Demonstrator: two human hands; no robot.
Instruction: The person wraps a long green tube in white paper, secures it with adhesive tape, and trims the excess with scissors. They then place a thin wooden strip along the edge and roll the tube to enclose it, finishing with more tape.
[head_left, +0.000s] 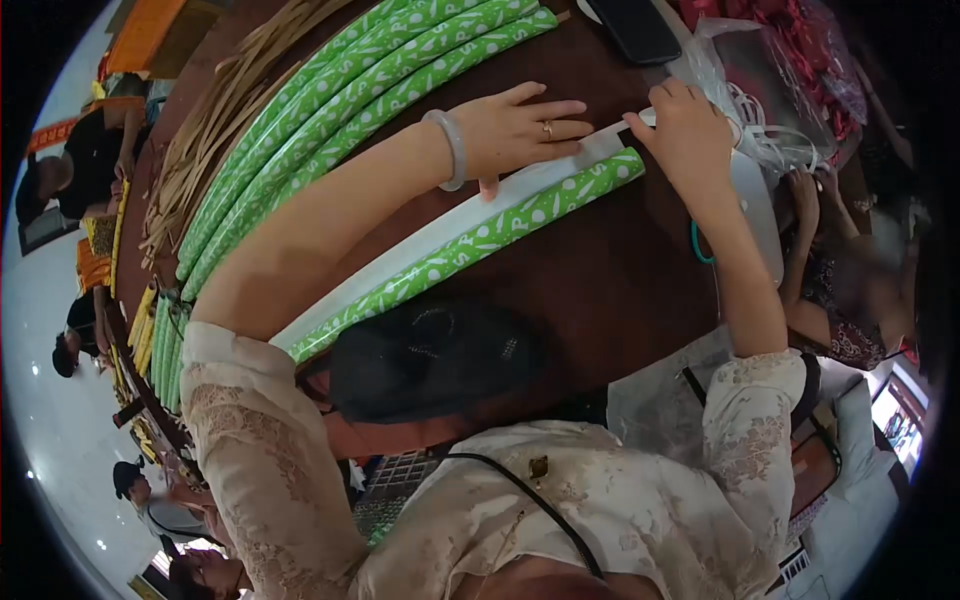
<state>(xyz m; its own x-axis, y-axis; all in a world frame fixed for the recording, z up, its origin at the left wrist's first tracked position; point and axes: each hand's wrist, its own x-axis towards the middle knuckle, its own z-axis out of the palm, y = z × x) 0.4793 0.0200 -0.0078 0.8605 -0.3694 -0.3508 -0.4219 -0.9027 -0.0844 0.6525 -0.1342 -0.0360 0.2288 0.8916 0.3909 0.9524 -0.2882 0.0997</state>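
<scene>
A partly rolled sheet of green wrapping paper (485, 232) with white printed shapes and letters lies diagonally on the dark table; its white underside shows as a strip along the far edge. My left hand (515, 132), with a bracelet and a ring, rests on that white strip with its fingers spread. At the right end of the roll, my right hand (690, 145) has its fingers bent and thumb stretched over the paper's white end, gripping it as far as I can see. Beyond my left forearm lie several finished-looking green rolls (400, 75).
A black pouch (430, 360) lies at the table's near edge. Brown strips (225, 110) are at far left, a black phone (635, 28) at the top. Clear plastic and white cord (765, 125) sit on the right. Another person (840, 280) is at right; several people are at left.
</scene>
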